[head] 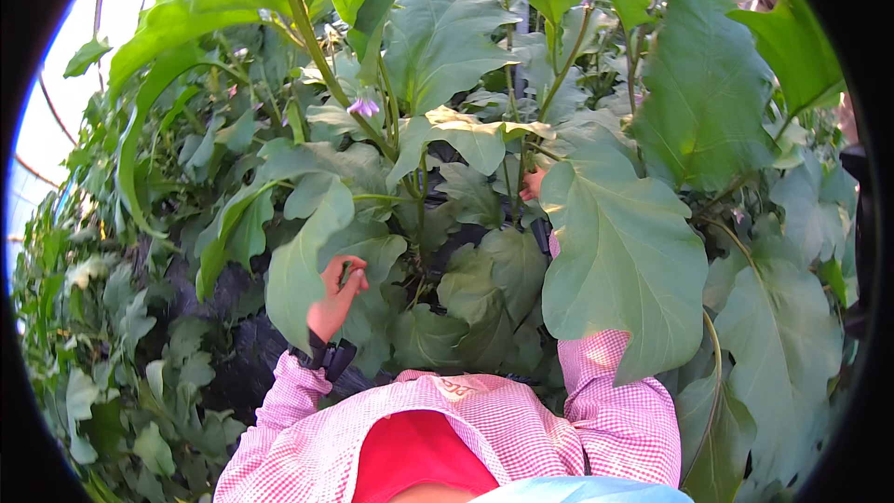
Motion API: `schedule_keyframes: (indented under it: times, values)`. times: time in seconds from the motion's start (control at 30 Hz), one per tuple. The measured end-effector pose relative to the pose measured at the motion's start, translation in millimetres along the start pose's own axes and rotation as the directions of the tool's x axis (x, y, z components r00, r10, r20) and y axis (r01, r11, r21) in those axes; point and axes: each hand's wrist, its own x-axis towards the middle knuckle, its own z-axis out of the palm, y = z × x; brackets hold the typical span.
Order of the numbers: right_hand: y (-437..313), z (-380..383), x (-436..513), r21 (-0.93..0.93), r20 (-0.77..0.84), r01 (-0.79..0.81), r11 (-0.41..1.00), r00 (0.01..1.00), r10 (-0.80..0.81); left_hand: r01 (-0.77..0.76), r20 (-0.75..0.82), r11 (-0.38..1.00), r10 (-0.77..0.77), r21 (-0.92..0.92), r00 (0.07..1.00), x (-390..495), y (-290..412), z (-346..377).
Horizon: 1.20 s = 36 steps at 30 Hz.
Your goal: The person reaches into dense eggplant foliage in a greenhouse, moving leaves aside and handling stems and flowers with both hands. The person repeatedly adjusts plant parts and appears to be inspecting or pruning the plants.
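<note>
My left hand [338, 297] is raised among eggplant leaves, its fingers bent towards the thumb. A broad eggplant leaf [307, 258] covers part of it, and another leaf [367, 255] lies just behind the fingertips. Whether anything is pinched there is unclear. Only a small part of my right hand [532, 184] shows, close to an eggplant stem [519, 181]. A large leaf [621, 244] in front hides the rest of that hand and most of the forearm. A pale purple flower [363, 107] hangs from the thick stem [325, 70] above and between the hands.
Dense eggplant foliage surrounds me, with large leaves [705, 84] close on the right. Dark plastic sheeting [244, 356] shows below at the left. Curved frame bars [57, 108] stand against bright light at the far left. A black wrist strap [323, 355] sits on my left wrist.
</note>
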Motion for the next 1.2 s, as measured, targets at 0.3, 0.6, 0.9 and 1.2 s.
schedule_keyframes:
  times: [0.3, 0.6, 0.9, 1.2]
  values:
    - [43, 0, 6, 0.151, -0.036, 0.026, 0.988, 0.999, -0.021, -0.265, -0.009, 0.947, 0.271, 0.183, 0.962, -15, 54, 35]
    - [128, -49, 42, 0.054, -0.03, 0.026, 0.998, 0.999, -0.024, -0.362, -0.342, 0.899, 0.269, -0.246, 0.9, 55, 101, 60]
    - [92, -35, -26, -0.064, -0.092, -0.018, 0.998, 0.996, 0.012, -0.424, -0.438, 0.903, 0.408, 0.064, 0.801, 121, 75, 17]
    - [-18, 75, -167, -0.728, 0.615, 0.672, -0.139, 0.728, 0.301, -0.407, -0.045, 0.859, 0.415, -0.311, 0.909, 145, 60, -2]
